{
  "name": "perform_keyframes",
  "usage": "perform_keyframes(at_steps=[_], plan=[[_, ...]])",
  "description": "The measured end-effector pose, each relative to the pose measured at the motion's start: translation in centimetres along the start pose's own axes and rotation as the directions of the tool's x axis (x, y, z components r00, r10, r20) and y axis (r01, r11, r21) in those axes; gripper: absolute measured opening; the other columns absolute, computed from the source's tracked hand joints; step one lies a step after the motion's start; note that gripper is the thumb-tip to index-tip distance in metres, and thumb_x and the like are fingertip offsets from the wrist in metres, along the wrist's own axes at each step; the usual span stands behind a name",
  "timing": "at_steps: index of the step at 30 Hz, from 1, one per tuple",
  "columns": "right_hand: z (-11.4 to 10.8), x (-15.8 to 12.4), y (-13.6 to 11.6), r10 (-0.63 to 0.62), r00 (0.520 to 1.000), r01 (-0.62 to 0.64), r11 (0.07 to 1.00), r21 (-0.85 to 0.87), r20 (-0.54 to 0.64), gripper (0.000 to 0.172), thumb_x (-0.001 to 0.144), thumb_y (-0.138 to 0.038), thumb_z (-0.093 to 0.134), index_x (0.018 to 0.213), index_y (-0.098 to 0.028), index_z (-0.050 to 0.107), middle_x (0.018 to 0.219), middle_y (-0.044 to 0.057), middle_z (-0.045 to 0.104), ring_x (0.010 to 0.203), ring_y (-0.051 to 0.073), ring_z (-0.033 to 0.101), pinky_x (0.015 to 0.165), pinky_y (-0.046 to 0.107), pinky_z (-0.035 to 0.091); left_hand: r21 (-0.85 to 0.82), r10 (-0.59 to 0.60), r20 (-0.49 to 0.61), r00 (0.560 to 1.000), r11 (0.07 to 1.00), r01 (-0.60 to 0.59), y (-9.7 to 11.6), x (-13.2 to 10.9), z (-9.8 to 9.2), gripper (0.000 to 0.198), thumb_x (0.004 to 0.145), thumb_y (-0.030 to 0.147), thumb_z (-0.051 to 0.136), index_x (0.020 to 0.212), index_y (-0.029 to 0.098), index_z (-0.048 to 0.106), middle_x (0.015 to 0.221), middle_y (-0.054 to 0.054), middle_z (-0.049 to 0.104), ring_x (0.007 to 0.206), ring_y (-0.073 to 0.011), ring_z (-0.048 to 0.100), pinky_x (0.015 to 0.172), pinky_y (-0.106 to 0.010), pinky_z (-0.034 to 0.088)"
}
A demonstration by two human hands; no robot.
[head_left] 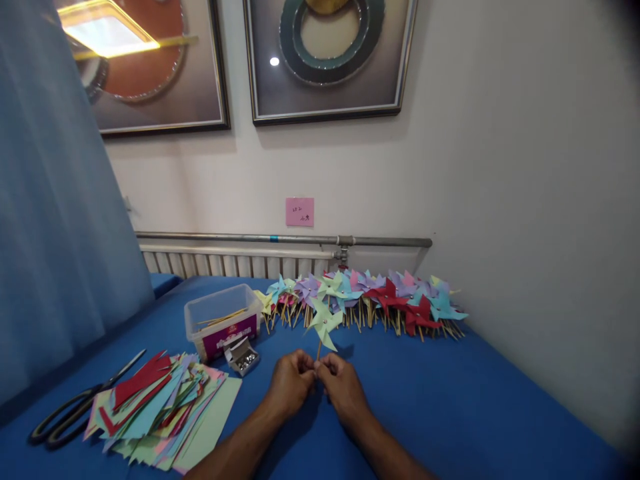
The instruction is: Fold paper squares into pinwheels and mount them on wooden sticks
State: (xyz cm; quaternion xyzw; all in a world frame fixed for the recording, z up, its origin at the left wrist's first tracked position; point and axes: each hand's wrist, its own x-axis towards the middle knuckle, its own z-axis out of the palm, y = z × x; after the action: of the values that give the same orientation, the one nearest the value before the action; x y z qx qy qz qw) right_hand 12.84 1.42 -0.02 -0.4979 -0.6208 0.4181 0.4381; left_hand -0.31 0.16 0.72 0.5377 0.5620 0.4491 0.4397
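Note:
My left hand (290, 383) and my right hand (341, 387) meet over the blue table (450, 400), fingers pinched together around the thin wooden stick of a light green paper pinwheel (324, 323). The pinwheel stands upright just above my fingertips. Both hands are closed on the stick's lower end, which is mostly hidden by the fingers.
A long row of finished pinwheels (370, 300) lies along the wall. A clear plastic box of sticks (223, 320) and a small box of pins (243, 357) sit left of my hands. A stack of coloured paper (160, 410) and black scissors (75, 407) lie at the near left.

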Motion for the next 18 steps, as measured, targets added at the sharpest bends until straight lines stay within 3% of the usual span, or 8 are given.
perform_keyframes(at_steps=[4, 8, 11, 15, 18], plan=[[-0.7, 0.2, -0.2, -0.046, 0.997, 0.041, 0.996, -0.074, -0.068, 0.023, 0.083, -0.04, 0.055, 0.07, -0.022, 0.061, 0.055, -0.003, 0.061, 0.051, 0.016, 0.055, 0.051, 0.026, 0.038, 0.108, 0.108, -0.019, 0.994, 0.989, -0.105, -0.4, 0.0, -0.1, 0.006, 0.075, 0.017, 0.061, 0.073, 0.018, 0.056, 0.059, 0.004, 0.056, 0.055, -0.0121, 0.05, 0.054, -0.024, 0.033], [-3.3, 2.0, -0.2, -0.109, 0.983, 0.068, 0.963, -0.262, -0.147, 0.029, 0.088, -0.041, 0.051, 0.071, -0.022, 0.063, 0.061, 0.0, 0.068, 0.057, 0.018, 0.063, 0.057, 0.027, 0.041, 0.238, 0.173, -0.007, 0.985, 0.957, -0.166, -0.8, 0.1, -0.3, 0.005, 0.078, 0.019, 0.061, 0.074, 0.017, 0.057, 0.061, 0.004, 0.054, 0.06, -0.0122, 0.047, 0.058, -0.024, 0.032], [-6.4, 4.6, -0.1, -0.101, 0.969, -0.021, 0.874, -0.485, -0.224, 0.029, 0.092, -0.035, 0.047, 0.074, -0.021, 0.066, 0.064, 0.002, 0.071, 0.061, 0.019, 0.066, 0.059, 0.027, 0.041, 0.287, 0.166, 0.004, 0.986, 0.944, -0.161, -0.7, 0.1, -0.4, 0.006, 0.079, 0.019, 0.059, 0.074, 0.018, 0.058, 0.062, 0.004, 0.054, 0.06, -0.0128, 0.047, 0.059, -0.025, 0.032], [-10.1, 7.8, 0.1, -0.09, 0.946, -0.119, 0.795, -0.595, -0.31, 0.026, 0.093, -0.029, 0.05, 0.081, -0.019, 0.071, 0.073, 0.009, 0.074, 0.07, 0.023, 0.069, 0.061, 0.029, 0.038, 0.356, 0.156, 0.037, 0.987, 0.921, -0.159, -0.1, -0.3, -0.4, 0.006, 0.08, 0.02, 0.059, 0.076, 0.018, 0.062, 0.065, 0.002, 0.058, 0.064, -0.0143, 0.052, 0.062, -0.026, 0.032], [-11.3, 9.6, 0.3, -0.103, 0.933, -0.162, 0.735, -0.659, -0.344, 0.027, 0.096, -0.029, 0.049, 0.092, -0.017, 0.073, 0.087, 0.015, 0.077, 0.083, 0.026, 0.071, 0.067, 0.03, 0.039, 0.397, 0.156, 0.068, 0.985, 0.902, -0.17, 0.2, -0.6, -0.3, 0.007, 0.081, 0.02, 0.058, 0.078, 0.018, 0.064, 0.067, 0.002, 0.061, 0.066, -0.0146, 0.053, 0.063, -0.026, 0.032]])
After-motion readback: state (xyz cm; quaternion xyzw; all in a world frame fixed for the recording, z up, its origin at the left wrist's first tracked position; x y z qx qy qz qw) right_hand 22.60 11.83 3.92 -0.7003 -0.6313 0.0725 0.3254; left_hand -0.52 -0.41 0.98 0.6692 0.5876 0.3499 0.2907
